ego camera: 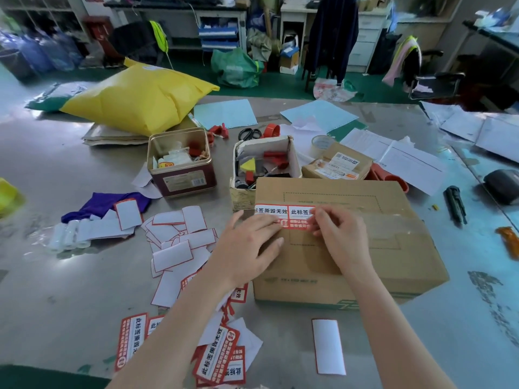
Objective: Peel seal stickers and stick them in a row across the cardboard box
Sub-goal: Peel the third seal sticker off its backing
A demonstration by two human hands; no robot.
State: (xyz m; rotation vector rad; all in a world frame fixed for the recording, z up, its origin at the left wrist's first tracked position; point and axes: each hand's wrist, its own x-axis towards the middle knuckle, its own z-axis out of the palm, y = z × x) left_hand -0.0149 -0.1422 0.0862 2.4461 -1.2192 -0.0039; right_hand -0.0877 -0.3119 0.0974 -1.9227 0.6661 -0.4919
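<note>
Right now both hands are on top of the cardboard box (351, 242), working at its far left corner. The right hand (341, 234) has its fingertips curled down onto the right end of a red and white sticker (299, 217), pressing it to the box rather than pinching it. The left hand (251, 242) lies flat and spread, fingers resting over the lower part of another sticker (270, 211) just to the left. The two stickers sit side by side, touching edge to edge, along the taped seam on the box top.

On the grey table (70, 276), left of the box, lies a scatter of white backing papers (179, 242). Nearer the person, under the left forearm, is a loose pile of unpeeled stickers (217, 357). One more backing paper (328, 346) lies alone in front of the box. Behind the box stand an open tin (182, 164) and a small white carton (264, 161) of odds and ends.
</note>
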